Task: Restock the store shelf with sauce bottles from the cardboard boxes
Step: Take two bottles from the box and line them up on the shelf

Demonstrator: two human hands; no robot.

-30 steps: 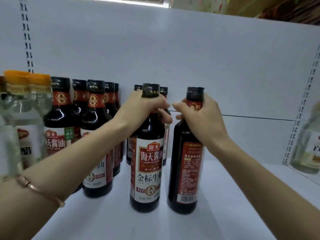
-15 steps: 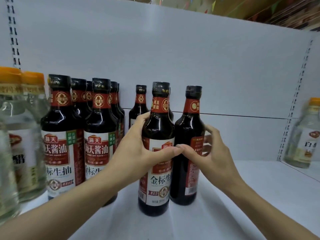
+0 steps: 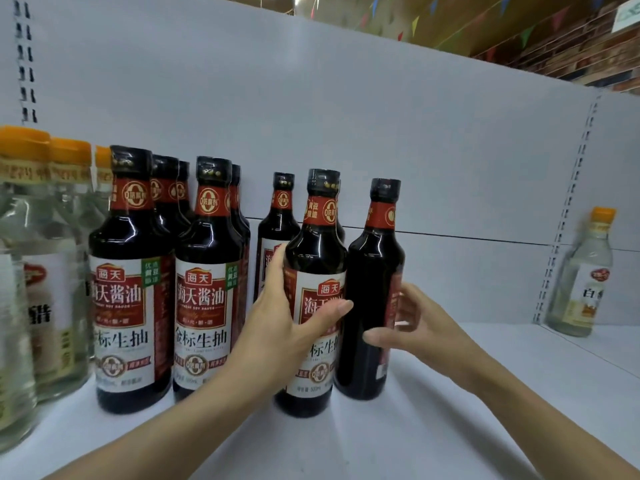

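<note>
**Two hands on two soy sauce bottles at the shelf front**

The left hand (image 3: pixel 277 327) wraps around the body of a dark soy sauce bottle (image 3: pixel 317 296), thumb across its white and red label and fingers behind it. This bottle stands upright on the white shelf (image 3: pixel 450 427), label facing out. Just beside it on the right, touching or nearly so, stands a second dark bottle (image 3: pixel 372 289) turned so its label faces away to the right. The right hand (image 3: pixel 419 327) holds it loosely at mid-body, fingers curled around its right side and thumb reaching across the front.

All the dark bottles are full of near-black sauce, sealed with black caps and red neck bands. At least nine show: five in two rows at the left (image 3: pixel 207 271), two behind the held bottle, and the two in hand. Three clear orange-capped bottles (image 3: pixel 45 265) of pale liquid stand at far left, one more (image 3: pixel 585 275) alone at far right.
</note>
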